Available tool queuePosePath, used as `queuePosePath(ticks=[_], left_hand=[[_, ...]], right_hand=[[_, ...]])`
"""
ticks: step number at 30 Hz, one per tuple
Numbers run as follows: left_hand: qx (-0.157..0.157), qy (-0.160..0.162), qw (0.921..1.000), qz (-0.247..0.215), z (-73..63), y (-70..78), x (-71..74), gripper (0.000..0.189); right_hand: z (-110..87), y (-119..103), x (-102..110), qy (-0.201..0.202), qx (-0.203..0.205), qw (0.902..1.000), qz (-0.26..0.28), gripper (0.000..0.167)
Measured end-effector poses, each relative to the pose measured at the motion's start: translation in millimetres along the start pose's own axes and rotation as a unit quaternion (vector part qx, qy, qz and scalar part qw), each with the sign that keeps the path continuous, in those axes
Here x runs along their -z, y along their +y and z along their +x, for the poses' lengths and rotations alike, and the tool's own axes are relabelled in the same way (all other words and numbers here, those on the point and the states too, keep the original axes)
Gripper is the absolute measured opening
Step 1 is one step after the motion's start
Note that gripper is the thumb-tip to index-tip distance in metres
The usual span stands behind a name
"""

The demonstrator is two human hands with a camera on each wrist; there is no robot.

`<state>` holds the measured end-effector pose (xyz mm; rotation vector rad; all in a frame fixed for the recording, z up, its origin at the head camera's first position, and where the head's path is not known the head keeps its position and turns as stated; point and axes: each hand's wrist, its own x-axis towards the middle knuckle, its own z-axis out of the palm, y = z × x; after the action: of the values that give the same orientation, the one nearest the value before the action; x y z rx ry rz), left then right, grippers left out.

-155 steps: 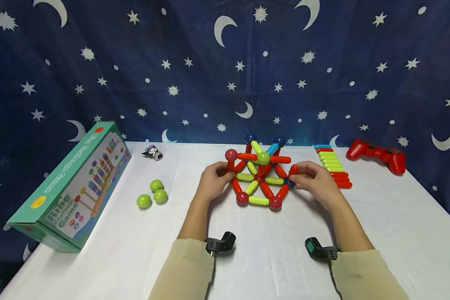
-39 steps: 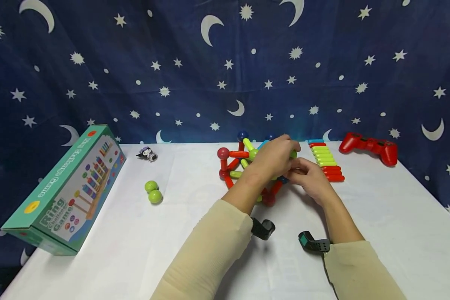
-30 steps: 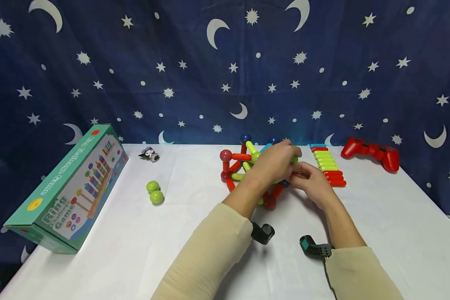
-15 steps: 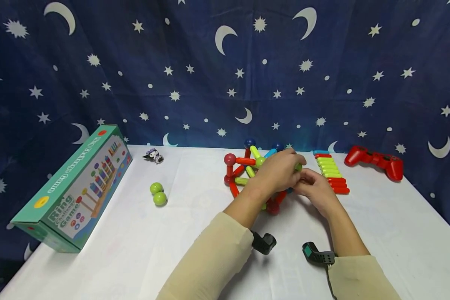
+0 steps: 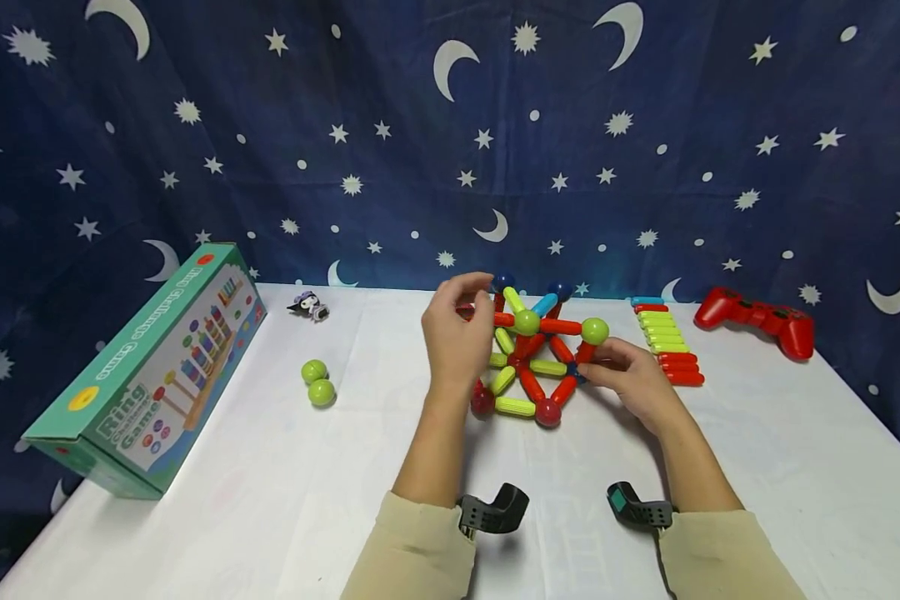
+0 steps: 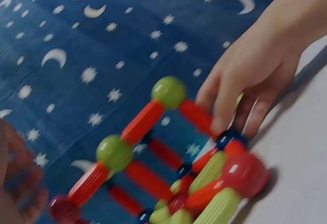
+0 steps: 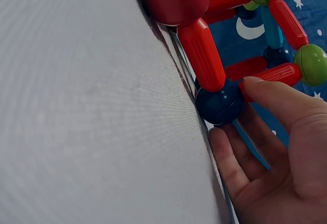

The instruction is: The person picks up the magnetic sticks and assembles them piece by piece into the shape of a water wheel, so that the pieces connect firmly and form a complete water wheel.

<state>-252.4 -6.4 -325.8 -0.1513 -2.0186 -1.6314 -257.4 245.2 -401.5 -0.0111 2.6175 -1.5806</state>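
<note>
A structure of magnetic rods and balls stands mid-table in the head view, with a dark red ball (image 5: 548,412) at its front. My right hand (image 5: 633,379) pinches the upright red magnetic rod (image 7: 278,74) at its right side; the thumb lies on the rod, fingers behind, near the dark blue ball (image 7: 219,104) below. A green ball (image 5: 595,331) tops that rod, joined by a red rod to the middle green ball (image 5: 527,322). My left hand (image 5: 457,333) is over the structure's left side, fingers loosely bent, beside a red ball (image 6: 65,209) without gripping it.
Two loose green balls (image 5: 321,392) and a small figurine (image 5: 309,306) lie on the left, near a green game box (image 5: 172,375). A row of loose rods (image 5: 663,333) and a red game controller (image 5: 753,321) lie at the right.
One of the three loose green balls now sits on the right upright rod. My left hand has let go of it and swung back left. The right hand stays at the rod.
</note>
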Motion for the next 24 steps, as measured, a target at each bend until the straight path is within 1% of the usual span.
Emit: queuePosePath(ticks=[1,2,3,4,5,7,8,10,11,13,14,16,18,19,24], left_hand=[[0.031,0.01,0.9993,0.016,1.0,-1.4,5.9,0.024],[0.066,0.011,0.9969,0.041,1.7,-2.4,11.8,0.024],[0.101,0.006,0.9925,0.068,2.3,-3.3,17.5,0.024],[0.133,-0.004,0.9861,0.1,2.7,-3.9,22.8,0.023],[0.165,-0.02,0.9772,0.132,2.8,-4.5,27.7,0.023],[0.216,-0.072,0.955,0.189,1.8,-5.8,35.9,0.022],[0.236,-0.103,0.9433,0.21,1.4,-6.9,39.1,0.022],[0.258,-0.168,0.9221,0.234,0.1,-9.8,43.4,0.021],[0.264,-0.201,0.9126,0.238,-0.8,-11.9,44.4,0.02],[0.258,-0.266,0.8976,0.239,-2.5,-17.2,44.9,0.02],[0.25,-0.292,0.8924,0.237,-3.4,-20.0,44.5,0.021],[0.23,-0.328,0.8872,0.229,-5.2,-25.7,43.2,0.022],[0.217,-0.348,0.8857,0.218,-6.7,-30.4,42.1,0.022],[0.216,-0.353,0.885,0.214,-7.4,-31.9,41.7,0.022],[0.206,-0.378,0.8744,0.224,-8.9,-34.2,40.0,0.021]], right_hand=[[0.2,-0.3,0.2,-0.001,-0.001,1.0,0.0,0.055],[0.3,-0.6,0.4,-0.001,-0.003,1.0,0.001,0.055],[0.4,-0.8,0.7,-0.001,-0.003,1.0,0.001,0.055],[0.5,-1.0,1.0,-0.002,-0.003,1.0,0.003,0.055],[0.5,-1.2,1.3,-0.003,-0.004,1.0,0.004,0.055],[0.5,-1.5,1.9,-0.004,-0.004,1.0,0.006,0.055],[0.6,-1.6,2.1,-0.004,-0.004,1.0,0.007,0.055],[0.6,-1.9,2.3,-0.006,-0.005,0.9999,0.008,0.055],[0.6,-2.0,2.2,-0.006,-0.005,0.9999,0.007,0.055],[0.7,-2.0,1.8,-0.007,-0.005,0.9999,0.006,0.055],[0.7,-1.9,1.5,-0.008,-0.005,0.9999,0.006,0.055],[0.9,-1.4,0.8,-0.01,-0.005,0.9999,0.008,0.055],[1.2,-0.6,0.2,-0.012,-0.006,0.9999,0.008,0.055],[1.5,0.1,0.1,-0.013,-0.006,0.9999,0.009,0.055],[1.7,2.1,1.5,-0.011,-0.009,0.9999,0.004,0.054]])
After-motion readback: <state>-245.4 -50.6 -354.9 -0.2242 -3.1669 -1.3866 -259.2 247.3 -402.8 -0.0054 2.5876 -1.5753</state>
